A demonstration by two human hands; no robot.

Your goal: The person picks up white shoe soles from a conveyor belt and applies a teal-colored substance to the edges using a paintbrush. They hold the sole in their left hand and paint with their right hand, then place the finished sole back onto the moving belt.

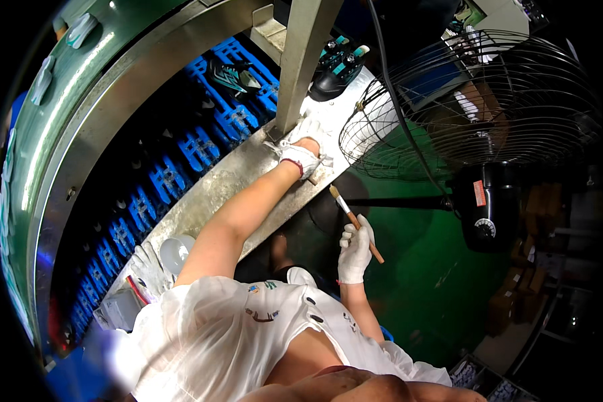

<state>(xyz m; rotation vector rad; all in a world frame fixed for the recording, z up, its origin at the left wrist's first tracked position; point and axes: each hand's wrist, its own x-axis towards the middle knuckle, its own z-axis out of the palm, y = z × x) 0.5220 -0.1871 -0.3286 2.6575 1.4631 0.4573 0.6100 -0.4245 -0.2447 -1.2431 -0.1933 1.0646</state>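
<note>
Left hand [303, 155], in a white glove, lay flat on the metal shelf [214, 191], fingers spread and pressed down at the foot of the steel post [301, 60]. Right hand [355, 249], also in a white glove, was closed round the wooden handle of one brush [355, 221]; bristles pointed up toward the shelf edge, just short of the left wrist and not touching it.

Containers: one white bowl [175, 252] sat on the near end of the shelf; contents could not be made out. Blue plastic holders [171, 177] ran in a row along the belt beyond the shelf; most looked unfilled, one near the top carried a dark shoe part [234, 76]. One dark shoe [338, 67] rested at the far end of the shelf, past the post.

Edges and room: shelf was narrow, bounded by the belt on one side and a drop to the green floor [422, 268] on the other. Wire fan [476, 100] stood close on the right, its cage near the shelf's far edge. Open space remained below the shelf around the right hand.

Spare white glove [147, 268] lay just beside the bowl.

Counted: two gloved hands, one brush, one bowl, one fan, one post.
</note>
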